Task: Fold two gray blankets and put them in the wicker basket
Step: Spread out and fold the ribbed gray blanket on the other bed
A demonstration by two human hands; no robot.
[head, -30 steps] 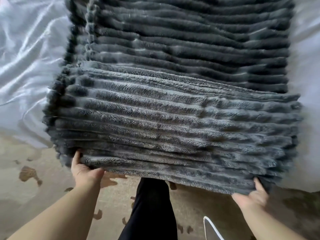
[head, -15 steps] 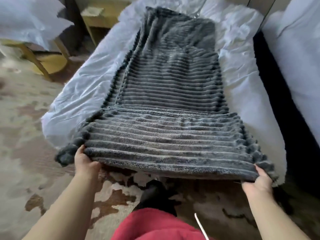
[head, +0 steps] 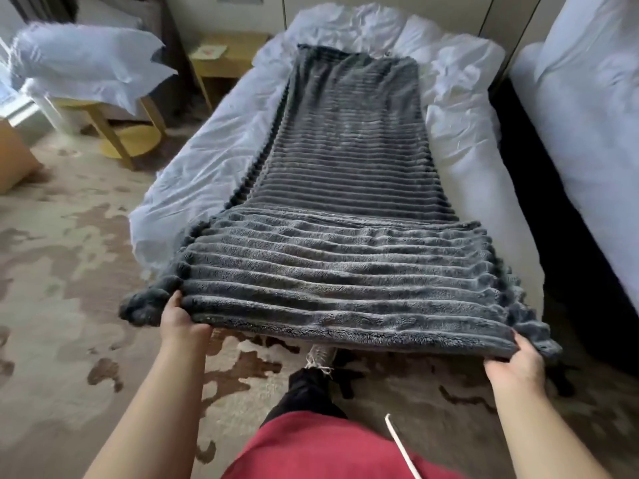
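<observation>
The gray ribbed blanket (head: pixel 345 202) lies lengthwise down the middle of the white-sheeted bed (head: pixel 214 160), its near end lifted past the foot of the bed and stretched flat between both hands. The left hand (head: pixel 179 319) grasps the near edge just inside the drooping left corner, thumb on top and fingers hidden beneath the fabric; the right hand (head: pixel 515 361) grips the near right corner likewise, both arms reaching forward. A white pillow (head: pixel 86 63) rests on a yellow stool (head: pixel 114 133) at far left, and a second bed (head: pixel 587 115) stands to the right.
</observation>
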